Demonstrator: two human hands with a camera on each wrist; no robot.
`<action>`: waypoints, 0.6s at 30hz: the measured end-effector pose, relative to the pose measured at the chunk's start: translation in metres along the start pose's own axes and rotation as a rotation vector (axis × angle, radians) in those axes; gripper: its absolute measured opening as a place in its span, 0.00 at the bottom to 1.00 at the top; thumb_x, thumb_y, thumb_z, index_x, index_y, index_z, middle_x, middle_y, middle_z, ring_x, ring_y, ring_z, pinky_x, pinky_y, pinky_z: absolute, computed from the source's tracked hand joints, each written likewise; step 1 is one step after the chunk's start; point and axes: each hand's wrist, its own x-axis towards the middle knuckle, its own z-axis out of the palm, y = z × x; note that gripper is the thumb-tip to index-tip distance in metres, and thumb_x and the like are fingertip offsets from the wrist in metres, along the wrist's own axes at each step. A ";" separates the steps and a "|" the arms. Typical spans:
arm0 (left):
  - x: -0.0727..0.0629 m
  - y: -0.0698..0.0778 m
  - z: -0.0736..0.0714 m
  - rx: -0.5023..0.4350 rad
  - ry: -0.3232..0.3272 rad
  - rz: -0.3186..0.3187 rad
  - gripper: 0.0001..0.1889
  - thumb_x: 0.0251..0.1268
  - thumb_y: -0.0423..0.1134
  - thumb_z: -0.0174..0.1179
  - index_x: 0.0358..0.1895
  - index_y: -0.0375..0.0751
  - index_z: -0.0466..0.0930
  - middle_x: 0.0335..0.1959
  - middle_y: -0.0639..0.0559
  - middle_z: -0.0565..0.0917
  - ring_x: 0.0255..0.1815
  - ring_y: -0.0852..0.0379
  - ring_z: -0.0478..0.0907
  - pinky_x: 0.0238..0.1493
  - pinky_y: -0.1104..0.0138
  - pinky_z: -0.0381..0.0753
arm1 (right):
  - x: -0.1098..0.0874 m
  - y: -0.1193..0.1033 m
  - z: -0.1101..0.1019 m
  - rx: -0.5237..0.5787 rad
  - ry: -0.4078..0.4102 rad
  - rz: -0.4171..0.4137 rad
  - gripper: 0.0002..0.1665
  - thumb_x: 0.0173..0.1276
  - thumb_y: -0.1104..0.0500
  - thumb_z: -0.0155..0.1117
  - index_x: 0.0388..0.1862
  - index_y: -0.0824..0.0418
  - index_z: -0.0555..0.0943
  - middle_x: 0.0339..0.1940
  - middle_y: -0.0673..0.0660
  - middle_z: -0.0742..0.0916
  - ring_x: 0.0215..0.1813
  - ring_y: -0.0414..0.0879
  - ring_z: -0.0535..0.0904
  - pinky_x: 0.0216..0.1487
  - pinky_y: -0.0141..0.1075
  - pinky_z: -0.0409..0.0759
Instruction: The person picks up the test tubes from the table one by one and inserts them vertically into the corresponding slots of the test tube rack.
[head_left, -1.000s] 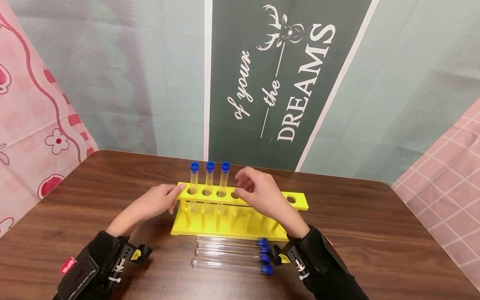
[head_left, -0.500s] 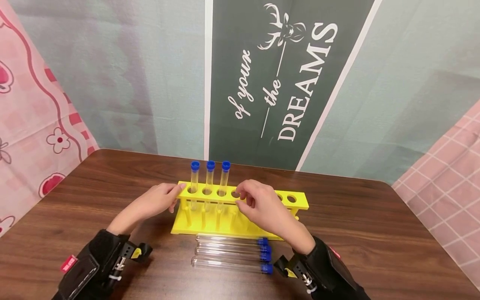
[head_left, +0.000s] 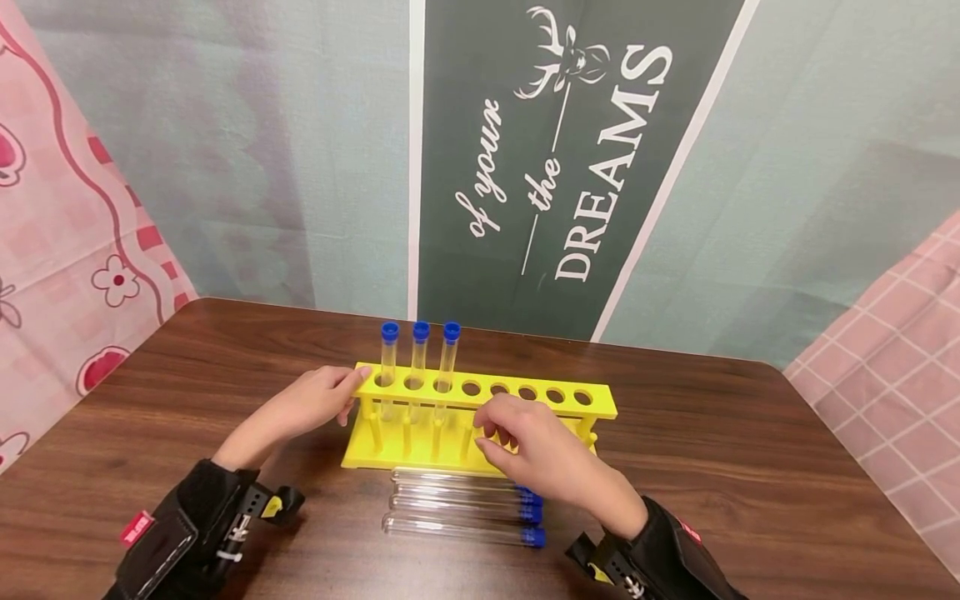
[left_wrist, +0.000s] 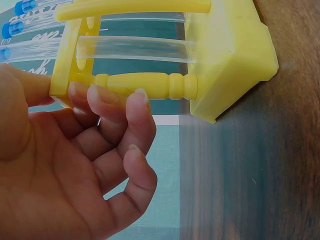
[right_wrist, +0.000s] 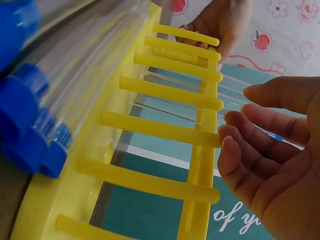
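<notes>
A yellow test tube rack (head_left: 450, 455) stands on the table. Its left end is gripped by my left hand (head_left: 315, 402), thumb on the top bar and fingers curled below, as the left wrist view shows. Three clear test tubes (head_left: 448, 354) with blue caps stand in the leftmost holes. In front of the rack, several more capped test tubes (head_left: 457, 527) lie side by side, caps to the right. My right hand (head_left: 538, 448) hovers before the rack, just above those caps, its fingers loosely bent around nothing. It partly covers the rack's front pegs and the farther caps.
The brown wooden table (head_left: 712, 467) reaches out to both sides of the rack. Behind it hangs a green curtain (head_left: 360, 167) with printed lettering. Pink patterned cloths hang at the left (head_left: 67, 250) and right (head_left: 900, 375).
My right hand has come down and toward me from the rack's top bar to above the lying tubes, uncovering the holes on the right. The left hand keeps its place.
</notes>
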 end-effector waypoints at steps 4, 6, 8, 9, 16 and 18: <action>0.000 -0.001 0.000 0.003 0.001 -0.003 0.25 0.73 0.52 0.36 0.22 0.38 0.68 0.15 0.48 0.71 0.17 0.55 0.62 0.23 0.66 0.60 | -0.005 0.000 0.001 -0.005 -0.016 -0.027 0.05 0.59 0.66 0.63 0.34 0.61 0.77 0.26 0.47 0.75 0.28 0.42 0.70 0.30 0.27 0.70; 0.001 -0.002 0.000 0.004 0.000 -0.001 0.26 0.73 0.52 0.36 0.22 0.38 0.68 0.15 0.48 0.71 0.17 0.55 0.62 0.23 0.66 0.60 | -0.007 0.000 0.003 -0.001 -0.024 -0.048 0.05 0.59 0.66 0.64 0.34 0.61 0.76 0.27 0.47 0.76 0.28 0.42 0.71 0.30 0.26 0.71; 0.001 -0.002 0.000 0.005 0.000 -0.001 0.26 0.73 0.52 0.36 0.22 0.37 0.68 0.15 0.48 0.71 0.17 0.55 0.61 0.23 0.66 0.60 | -0.009 0.000 0.005 0.001 -0.034 -0.071 0.05 0.58 0.65 0.64 0.33 0.61 0.76 0.27 0.47 0.77 0.28 0.42 0.71 0.30 0.25 0.70; 0.001 -0.002 0.000 0.005 0.000 -0.001 0.26 0.73 0.52 0.36 0.22 0.37 0.68 0.15 0.49 0.71 0.17 0.55 0.62 0.23 0.66 0.60 | -0.010 0.000 0.006 -0.001 -0.046 -0.078 0.05 0.58 0.65 0.64 0.33 0.61 0.77 0.27 0.47 0.77 0.27 0.41 0.71 0.30 0.25 0.70; 0.001 -0.002 0.001 0.014 0.004 0.006 0.25 0.73 0.51 0.36 0.22 0.39 0.68 0.15 0.50 0.71 0.17 0.56 0.62 0.22 0.66 0.60 | -0.014 -0.008 0.007 -0.021 -0.189 -0.011 0.03 0.59 0.64 0.63 0.33 0.61 0.79 0.28 0.46 0.78 0.28 0.37 0.71 0.31 0.24 0.71; 0.001 -0.002 0.001 0.015 0.002 0.002 0.25 0.73 0.51 0.36 0.22 0.39 0.68 0.15 0.50 0.71 0.17 0.56 0.62 0.22 0.66 0.60 | -0.015 -0.011 0.009 -0.053 -0.220 0.002 0.03 0.60 0.64 0.64 0.32 0.60 0.78 0.27 0.45 0.77 0.27 0.35 0.70 0.30 0.24 0.70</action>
